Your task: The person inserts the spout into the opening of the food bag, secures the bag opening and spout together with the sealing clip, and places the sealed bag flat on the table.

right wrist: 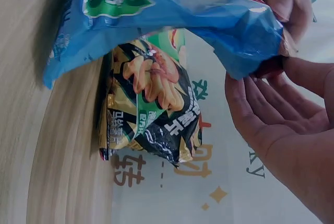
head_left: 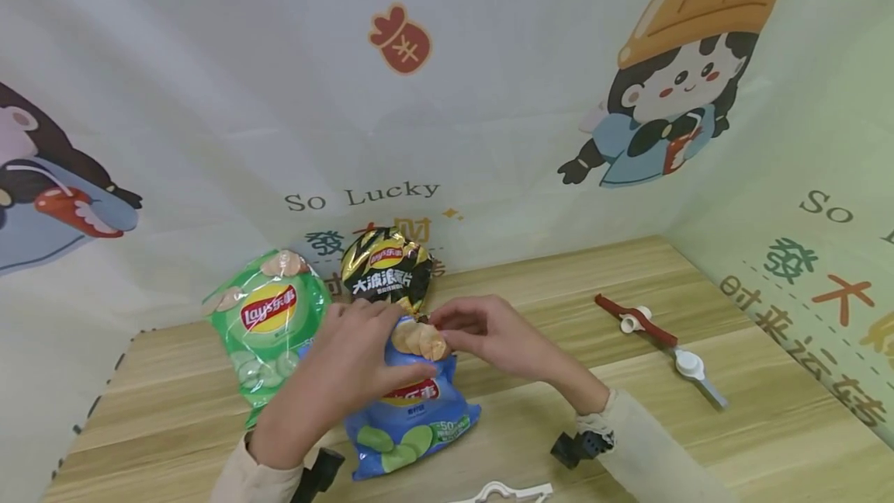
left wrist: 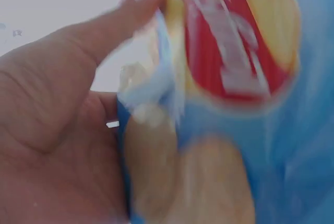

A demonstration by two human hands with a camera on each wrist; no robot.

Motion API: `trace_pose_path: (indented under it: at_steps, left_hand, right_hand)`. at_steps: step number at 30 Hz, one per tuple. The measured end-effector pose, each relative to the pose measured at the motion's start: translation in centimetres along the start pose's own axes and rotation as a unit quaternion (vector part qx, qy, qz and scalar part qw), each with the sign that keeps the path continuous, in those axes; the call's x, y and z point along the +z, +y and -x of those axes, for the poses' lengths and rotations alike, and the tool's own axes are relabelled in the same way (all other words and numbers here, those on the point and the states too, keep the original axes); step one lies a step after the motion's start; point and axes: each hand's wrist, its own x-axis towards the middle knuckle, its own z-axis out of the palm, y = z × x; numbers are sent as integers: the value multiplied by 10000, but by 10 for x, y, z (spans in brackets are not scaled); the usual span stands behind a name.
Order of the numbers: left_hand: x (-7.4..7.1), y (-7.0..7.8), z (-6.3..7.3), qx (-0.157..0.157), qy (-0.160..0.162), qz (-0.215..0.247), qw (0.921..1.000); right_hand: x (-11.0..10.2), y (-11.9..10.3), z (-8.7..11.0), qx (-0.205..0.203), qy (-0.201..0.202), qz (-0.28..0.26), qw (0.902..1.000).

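Note:
A blue Lay's potato chip bag [head_left: 412, 441] stands on the table, its top folded over toward the front. My left hand [head_left: 349, 359] grips the left side of its top, the thumb stretched across the front; in the left wrist view the bag [left wrist: 292, 145] is blurred and close. My right hand [head_left: 499, 336] pinches the top right end of the bag between thumb and fingers. In the right wrist view, a small dark red piece [right wrist: 269, 67] shows at the bag's top beside the right fingertips; what it is cannot be told.
A green chip bag [head_left: 268, 332] leans on the cloth backdrop at left, and a black-and-gold chip bag [head_left: 387, 274] stands behind the blue one. To the right lies an unfolded red-and-white bag clip [head_left: 649, 324]. Part of a white clip [head_left: 506, 493] shows at the front edge.

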Motion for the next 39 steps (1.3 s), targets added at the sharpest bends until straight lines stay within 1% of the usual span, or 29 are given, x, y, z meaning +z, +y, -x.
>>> trace_pose_path:
  at_steps: [1, 2, 3, 7, 9, 12, 14, 17, 19, 22, 26, 30, 33, 35, 39]
  left_hand:
    - [-1, 1, 0, 5, -154, 54, 9999]
    - [-1, 2, -1, 13, -236, 152, 9996]
    - [0, 3, -2, 40, -242, 273, 9993]
    - [8, 2, -5, 184, -82, 747, 9970]
    - [13, -1, -7, 309, 18, 952, 9950]
    - [21, -3, -10, 494, 77, 1232, 9911]
    - [26, -5, -11, 602, 195, 1271, 9899]
    - [30, -4, -13, 667, 428, 1242, 9891]
    - [32, -3, -14, 643, 557, 1166, 9895]
    - [33, 0, -15, 540, 682, 1172, 9893]
    - [34, 4, -14, 419, 706, 1354, 9874]
    - [34, 4, -13, 427, 638, 1508, 9856]
    - [33, 3, -14, 601, 642, 1578, 9835]
    - [33, 1, -15, 771, 703, 1598, 9816]
    - [32, -2, -13, 1010, 772, 1624, 9785]
  right_hand:
    - [-1, 0, 0, 15, -30, -17, 10000]
    - [-3, 0, 0, 20, -61, -27, 10000]
    - [-4, 0, 0, 14, -78, -21, 10000]
    - [-7, 2, 0, -12, -80, -51, 10000]
    - [-8, 3, 0, -32, -79, -60, 9999]
    - [-9, 5, 0, -44, -46, -66, 10000]
    - [-10, 6, 0, -56, -7, -11, 10000]
    - [-12, 5, 0, -77, 49, 138, 9999]
    - [-13, 5, 0, -114, 77, 279, 9995]
    - [-15, 4, 1, -172, 112, 449, 9988]
    - [-15, 2, 1, -263, 146, 557, 9980]
    - [-14, -1, 2, -277, 157, 600, 9977]
    - [-15, -4, 5, -230, 211, 866, 9957]
    - [-17, -6, 7, -188, 311, 1147, 9927]
    - [-20, -11, 18, 20, 685, 1860, 9802]
